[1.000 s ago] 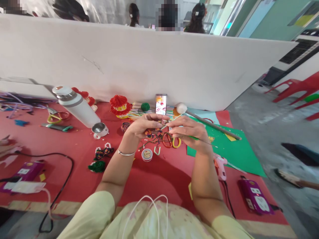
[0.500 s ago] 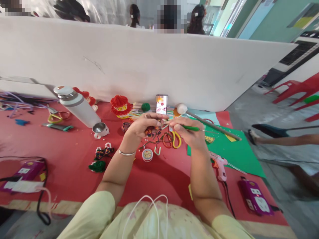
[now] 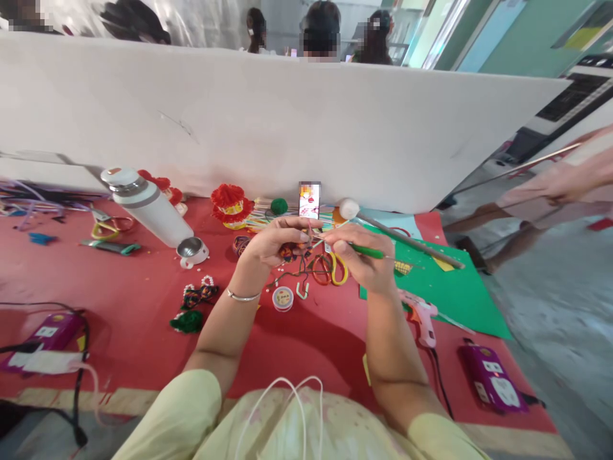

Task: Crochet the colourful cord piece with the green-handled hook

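While left hand [image 3: 272,241] holds yarn [image 3: 288,253], right hand [image 3: 372,271]: one green-handled tool [image 3: 368,251].

Your two arms reach forward and draw in toward each other, so that your hands nearly meet in front of you. Your left forearm [image 3: 228,316] slants up and inward to the wrist [image 3: 253,275], and your left hand [image 3: 271,244] is curled, its thumb [image 3: 293,236] stretched toward the other hand. Your right forearm [image 3: 391,338] rises more steeply. Your right hand [image 3: 368,259] is closed in a pinch, thumb [image 3: 343,250] beneath the index finger, fingertips pointing left, close to the left hand's.
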Demonstrator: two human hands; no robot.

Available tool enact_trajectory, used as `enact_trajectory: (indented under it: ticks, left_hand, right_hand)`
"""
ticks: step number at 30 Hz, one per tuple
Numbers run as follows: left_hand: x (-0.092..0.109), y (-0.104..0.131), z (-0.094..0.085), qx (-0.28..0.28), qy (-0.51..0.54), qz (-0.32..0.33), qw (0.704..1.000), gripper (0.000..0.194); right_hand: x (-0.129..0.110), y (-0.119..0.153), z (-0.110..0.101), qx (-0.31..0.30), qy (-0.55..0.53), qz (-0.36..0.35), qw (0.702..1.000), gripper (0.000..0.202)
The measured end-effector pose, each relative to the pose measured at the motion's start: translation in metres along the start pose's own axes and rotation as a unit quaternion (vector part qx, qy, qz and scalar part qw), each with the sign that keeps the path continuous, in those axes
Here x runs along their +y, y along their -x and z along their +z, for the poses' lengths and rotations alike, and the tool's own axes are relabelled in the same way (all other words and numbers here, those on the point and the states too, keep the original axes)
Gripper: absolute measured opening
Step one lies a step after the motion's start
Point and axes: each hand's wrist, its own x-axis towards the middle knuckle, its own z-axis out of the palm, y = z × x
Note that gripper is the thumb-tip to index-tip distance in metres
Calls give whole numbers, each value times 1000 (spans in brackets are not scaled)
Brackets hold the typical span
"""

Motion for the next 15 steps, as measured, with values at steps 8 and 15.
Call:
enact_trajectory:
  ticks: [8, 15]
  left_hand:
    - [-1, -2, 3, -28, 22, -33, 999, 32]
    - [-3, -5, 7, -19, 23, -33, 999, 29]
  right_hand:
    - [-2, 2, 3, 23, -50, 74, 996, 12]
    - [9, 1, 5, 72, -120, 167, 976, 26]
